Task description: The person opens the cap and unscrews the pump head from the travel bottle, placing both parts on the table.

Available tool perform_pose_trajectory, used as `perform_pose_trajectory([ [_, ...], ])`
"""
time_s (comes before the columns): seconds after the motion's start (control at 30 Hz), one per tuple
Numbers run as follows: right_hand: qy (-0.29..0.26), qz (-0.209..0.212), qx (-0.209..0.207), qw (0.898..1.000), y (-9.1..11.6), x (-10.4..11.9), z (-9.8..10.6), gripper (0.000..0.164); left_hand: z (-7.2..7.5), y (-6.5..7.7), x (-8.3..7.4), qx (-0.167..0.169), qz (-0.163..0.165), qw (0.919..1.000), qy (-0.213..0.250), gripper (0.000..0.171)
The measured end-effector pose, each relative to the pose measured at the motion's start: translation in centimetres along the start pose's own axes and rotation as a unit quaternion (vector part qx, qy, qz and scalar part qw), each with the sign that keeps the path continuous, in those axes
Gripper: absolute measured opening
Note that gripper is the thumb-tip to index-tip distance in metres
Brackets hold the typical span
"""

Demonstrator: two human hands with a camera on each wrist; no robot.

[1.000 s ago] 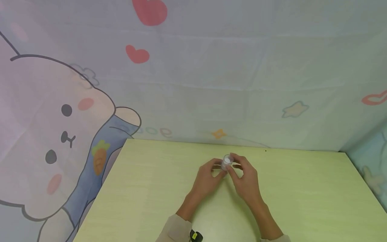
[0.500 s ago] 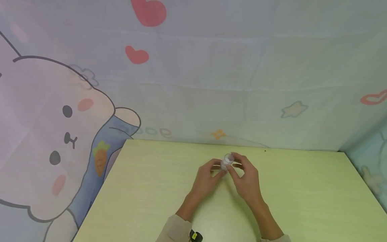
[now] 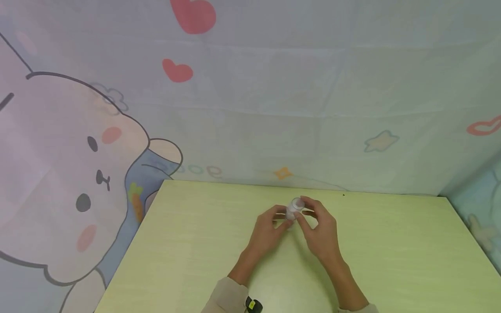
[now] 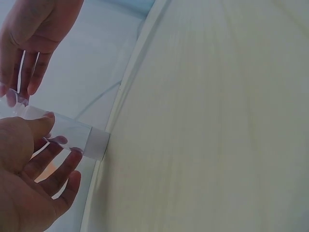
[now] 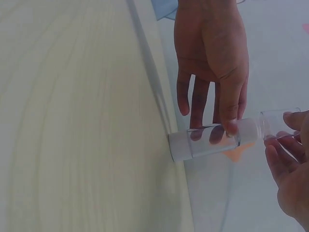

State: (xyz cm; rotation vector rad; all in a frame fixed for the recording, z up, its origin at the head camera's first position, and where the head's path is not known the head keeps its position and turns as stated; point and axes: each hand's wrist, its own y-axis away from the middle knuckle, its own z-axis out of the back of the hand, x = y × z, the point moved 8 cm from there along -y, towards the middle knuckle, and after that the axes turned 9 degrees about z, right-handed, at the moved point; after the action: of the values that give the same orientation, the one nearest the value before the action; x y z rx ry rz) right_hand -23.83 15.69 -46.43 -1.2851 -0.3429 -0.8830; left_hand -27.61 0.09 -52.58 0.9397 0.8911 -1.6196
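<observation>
A clear cylindrical bottle (image 5: 212,140) with a white base and a white collar stands upright on the table, its base touching the top. My left hand (image 3: 264,234) pinches the clear body between thumb and fingers; in the left wrist view the left hand (image 4: 29,179) covers part of it. Above the collar is a clear cap (image 5: 276,123), which my right hand (image 3: 322,234) holds between thumb and fingertips. In the right wrist view the right hand (image 5: 294,179) comes in from the edge. Whether the cap still overlaps the collar, I cannot tell.
The light wooden table (image 3: 176,243) spreads to both sides of the hands. Behind it hangs a pale printed cloth (image 3: 274,95) reaching down to the table's back edge. A black strap (image 3: 254,305) shows by the left sleeve (image 3: 227,298).
The right hand and the cap have shifted slightly up and to the right. The left hand stays almost where it was, around the bottle. On the left, the printed cloth has moved.
</observation>
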Motion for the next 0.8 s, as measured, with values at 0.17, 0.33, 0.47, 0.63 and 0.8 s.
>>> perform_pose_trajectory([
  [0.17, -0.001, 0.006, -0.002, 1.000, -0.17, 0.27, 0.21, 0.043, -0.01, 0.00, 0.03, -0.004, -0.001, 1.0000, -0.002, 0.033],
  [0.33, -0.004, 0.010, -0.008, 1.000, -0.26, 0.55, 0.41, 0.043, -0.07, 0.00, 0.06, -0.004, -0.001, 1.0000, -0.004, 0.033],
  [0.47, -0.008, 0.014, -0.011, 1.000, -0.40, 0.57, 0.57, 0.043, -0.12, -0.08, 0.00, -0.003, -0.002, 1.0000, -0.007, 0.033],
  [0.63, -0.003, 0.017, -0.009, 1.000, -0.38, 0.62, 0.65, 0.043, -0.14, -0.13, 0.24, 0.003, 0.008, 0.9998, -0.018, 0.036],
  [0.8, 0.001, 0.018, -0.012, 1.000, -0.33, 0.60, 0.75, 0.043, -0.05, -0.13, 0.19, -0.003, 0.008, 0.9997, -0.024, 0.036],
])
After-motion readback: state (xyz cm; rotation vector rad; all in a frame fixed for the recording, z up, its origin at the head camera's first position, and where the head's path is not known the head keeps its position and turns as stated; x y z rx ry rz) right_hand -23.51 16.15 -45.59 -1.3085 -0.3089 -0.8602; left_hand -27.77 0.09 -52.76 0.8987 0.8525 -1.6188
